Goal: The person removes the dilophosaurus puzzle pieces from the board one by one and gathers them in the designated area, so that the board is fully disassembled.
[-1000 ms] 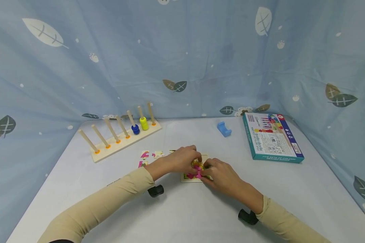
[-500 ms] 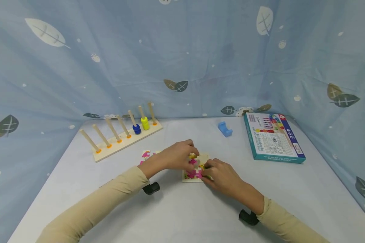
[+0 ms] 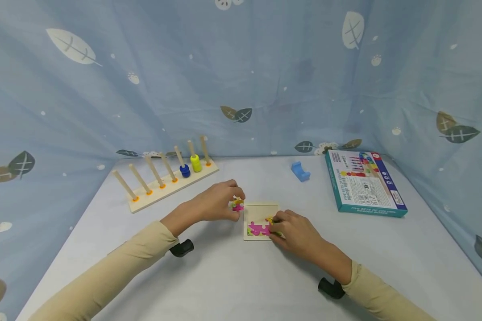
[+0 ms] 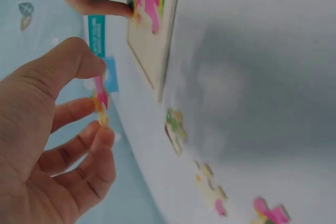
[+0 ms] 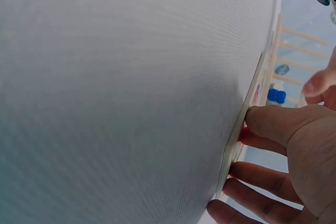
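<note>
My left hand (image 3: 213, 202) pinches a pink and yellow puzzle piece (image 3: 238, 205) just left of the wooden puzzle tray (image 3: 261, 208); the left wrist view shows this piece (image 4: 102, 94) between thumb and fingers, raised off the table. Pink and green pieces (image 3: 259, 229) lie joined along the tray's near side. On the tray's right part rests my right hand (image 3: 299, 234), its fingers touching the pieces there and hiding some of them. In the right wrist view the thumb of that hand (image 5: 278, 156) lies on the tray's edge (image 5: 233, 135).
Loose puzzle pieces (image 4: 210, 187) lie left of the tray, hidden by my left arm in the head view. Behind them stands a pegged board (image 3: 172, 185) with blue and yellow beads. A light-blue block (image 3: 301, 172) and a flat box (image 3: 365, 183) lie at the back right.
My left hand has lifted a piece away from the tray and moved left with it. The tray's upper part is now uncovered. My right hand has stayed on the tray.
</note>
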The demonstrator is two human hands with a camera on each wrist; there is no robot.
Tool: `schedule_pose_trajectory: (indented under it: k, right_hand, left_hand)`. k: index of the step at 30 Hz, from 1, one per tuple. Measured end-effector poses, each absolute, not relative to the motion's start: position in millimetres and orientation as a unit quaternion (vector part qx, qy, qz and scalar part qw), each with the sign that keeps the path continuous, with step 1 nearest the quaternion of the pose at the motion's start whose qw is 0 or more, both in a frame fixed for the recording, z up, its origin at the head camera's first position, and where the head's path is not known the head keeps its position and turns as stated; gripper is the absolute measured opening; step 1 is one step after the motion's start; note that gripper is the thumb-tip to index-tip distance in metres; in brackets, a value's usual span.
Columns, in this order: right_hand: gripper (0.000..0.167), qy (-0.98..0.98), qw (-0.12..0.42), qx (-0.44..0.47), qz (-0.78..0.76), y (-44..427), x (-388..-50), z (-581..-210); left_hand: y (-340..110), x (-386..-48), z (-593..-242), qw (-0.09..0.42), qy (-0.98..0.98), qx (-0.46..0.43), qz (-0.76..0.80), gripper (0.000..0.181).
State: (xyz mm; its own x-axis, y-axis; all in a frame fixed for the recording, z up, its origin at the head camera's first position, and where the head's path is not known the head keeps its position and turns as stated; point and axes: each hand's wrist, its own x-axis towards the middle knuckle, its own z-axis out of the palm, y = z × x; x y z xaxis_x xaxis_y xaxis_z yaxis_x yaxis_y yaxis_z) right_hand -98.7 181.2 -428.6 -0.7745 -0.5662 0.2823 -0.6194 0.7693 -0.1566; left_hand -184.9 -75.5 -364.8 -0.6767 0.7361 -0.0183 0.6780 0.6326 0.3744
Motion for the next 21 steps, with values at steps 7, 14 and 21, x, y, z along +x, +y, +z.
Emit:
schedule_pose_trajectory:
  k: [7, 14, 21]
  right_hand:
    - [0.021, -0.932, 0.118, 0.32, 0.123, 180.7, -98.1, -427.3]
    - [0.018, -0.929, 0.128, 0.324, 0.123, 181.8, -99.4, -425.7]
    - [0.02, -0.932, 0.121, 0.32, 0.122, 181.0, -99.1, -427.2]
  left_hand:
    - [-95.9, -182.7, -369.0, 0.049, 0.905, 0.394, 0.153, 0.035]
    - [-114.5, -183.7, -374.1, 0.038, 0.909, 0.384, 0.16, 0.035]
    - [-131.7, -179.9, -382.1, 0.056, 0.914, 0.37, 0.157, 0.036]
